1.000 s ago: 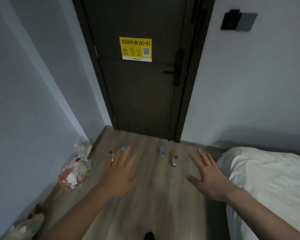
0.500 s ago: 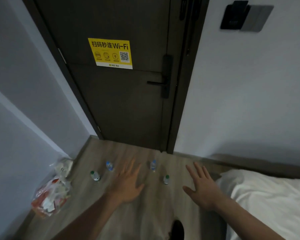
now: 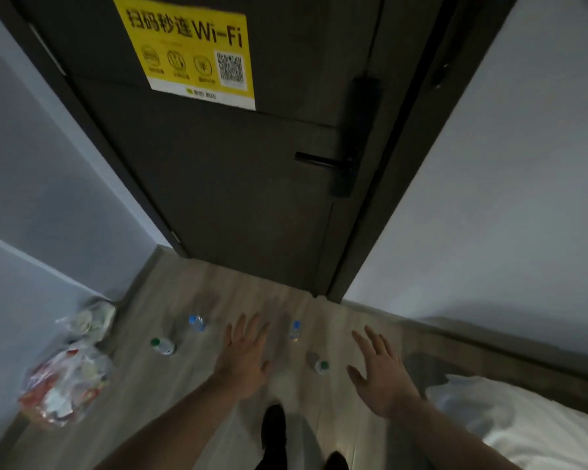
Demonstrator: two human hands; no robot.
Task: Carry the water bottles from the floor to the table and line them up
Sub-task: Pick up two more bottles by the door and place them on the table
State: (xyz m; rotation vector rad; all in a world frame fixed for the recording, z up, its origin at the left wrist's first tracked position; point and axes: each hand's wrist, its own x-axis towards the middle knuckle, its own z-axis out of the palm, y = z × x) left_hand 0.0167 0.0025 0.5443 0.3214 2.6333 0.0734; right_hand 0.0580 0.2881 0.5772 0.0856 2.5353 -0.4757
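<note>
Bottles (image 3: 296, 330) all four on floor by door, none lifted. Camera now closer, lower than a second ago. Left hand (image 3: 245, 357) and right hand (image 3: 377, 371): grip wide, empty, nearest bottle at 12 between them. Reach next; surface unseen.

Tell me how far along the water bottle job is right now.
Nothing looks done: no table is in view, and four water bottles stand on the wood floor, two blue-capped and two green-capped. In hand: nothing; the left hand and right hand reach out with fingers spread. Left: carry all four over and line them up.
</note>
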